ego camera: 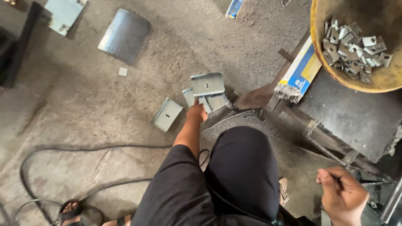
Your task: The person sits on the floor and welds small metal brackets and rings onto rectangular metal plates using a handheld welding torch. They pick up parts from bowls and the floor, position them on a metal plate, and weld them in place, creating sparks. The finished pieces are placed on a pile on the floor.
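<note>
- The left hand (197, 112) was stretched down to the concrete floor (83, 104), its fingers closed on the near edge of a metal bracket (200, 100) lying in a small pile.
- The pile was made up of folded grey sheet-metal brackets; the top bracket (207, 83) was laid flat across the others, its raised lips turned up along the two long edges.
- A separate bracket (166, 114) was seen just to the left of the pile, apart from it, tilted at an angle with a slot in its middle.
- The right hand (341, 194) was held clenched near the lower right corner, beside a dark metal bench (356, 113); whether anything was gripped in it could not be told.
- Open floor was left to the left of and beyond the pile, up to a curved steel sheet (124, 35) and a small square offcut (122, 71).
- The room to the right of the pile was bounded by the bench edge and a blue-and-yellow box (301, 69) leaning against it.
- A round yellow pan (377, 81) holding small metal pieces (354, 50) was set on the bench, its rim overhanging the box.
- A black cable (63, 148) was looped over the floor nearer the person, behind the left arm.
</note>
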